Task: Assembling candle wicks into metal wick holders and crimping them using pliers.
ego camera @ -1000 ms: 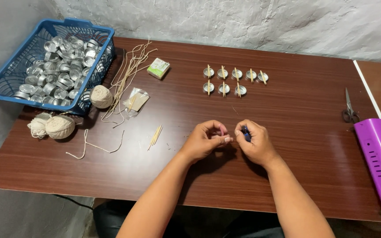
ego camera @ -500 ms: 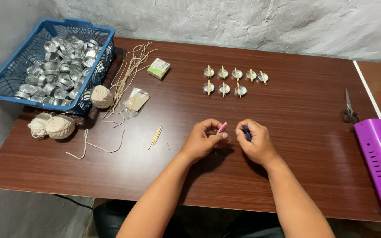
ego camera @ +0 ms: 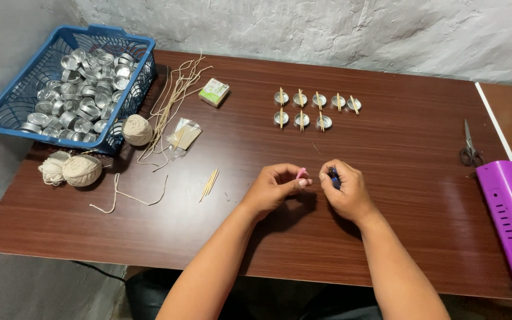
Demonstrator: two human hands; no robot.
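While the left hand (ego camera: 277, 186) fingers pinch a small pink piece (ego camera: 301, 173), the right hand (ego camera: 345, 191) fingers grip a dark blue object (ego camera: 333, 176).

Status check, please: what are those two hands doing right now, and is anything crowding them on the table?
Left hand pinching small pink piece. Right hand closed on small dark blue object. Hands close, just apart. Loose wooden sticks lie left, not in the way.
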